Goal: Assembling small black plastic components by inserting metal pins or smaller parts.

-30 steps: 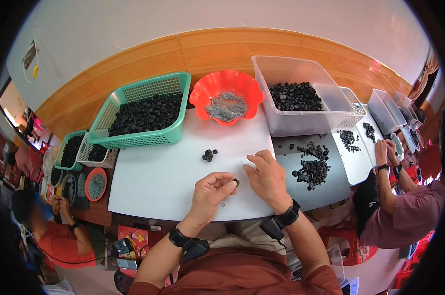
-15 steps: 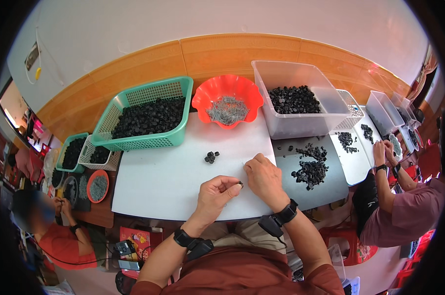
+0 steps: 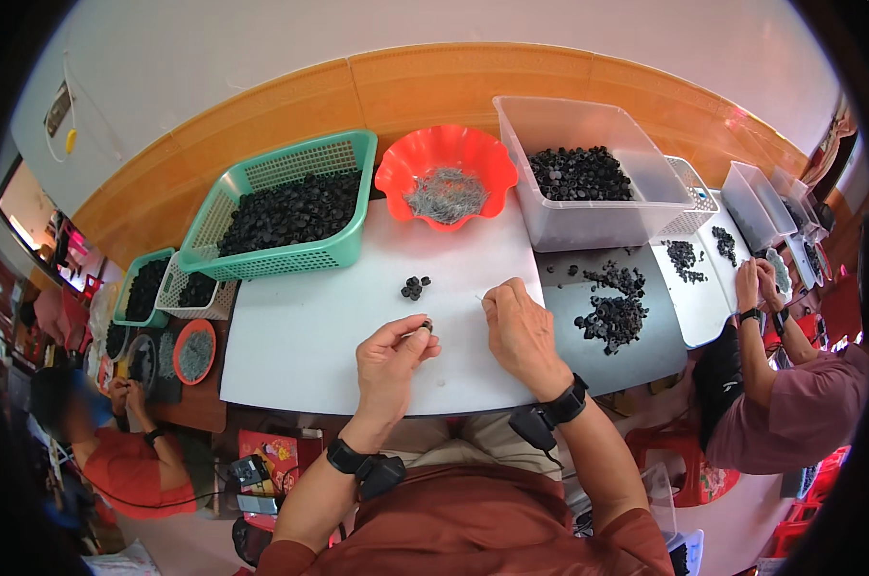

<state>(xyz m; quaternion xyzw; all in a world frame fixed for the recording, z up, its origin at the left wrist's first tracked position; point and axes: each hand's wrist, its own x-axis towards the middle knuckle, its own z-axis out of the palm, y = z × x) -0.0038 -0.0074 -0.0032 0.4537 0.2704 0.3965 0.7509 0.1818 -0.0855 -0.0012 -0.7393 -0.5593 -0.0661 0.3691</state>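
Between the thumb and fingertips of my left hand (image 3: 384, 372) is a small round black part (image 3: 427, 326), held just above the white work surface (image 3: 309, 346). My right hand (image 3: 523, 334) is a little to the right, its thumb and forefinger pinched on a thin metal pin (image 3: 479, 297) that barely shows. Beyond my hands lies a little cluster of black parts (image 3: 415, 287). Farther back, a red scalloped bowl (image 3: 393, 182) holds many thin metal pins (image 3: 448, 195).
A green basket (image 3: 290, 257) of black parts stands back left, a clear plastic bin (image 3: 597, 219) back right. Loose black parts (image 3: 613, 320) lie on a grey mat (image 3: 645, 350). Co-workers sit at left (image 3: 132, 475) and right (image 3: 780, 413).
My left hand has moved left and slightly away from me with the black part, widening the gap between my hands. My right hand has shifted slightly farther forward. The view has tilted slightly.
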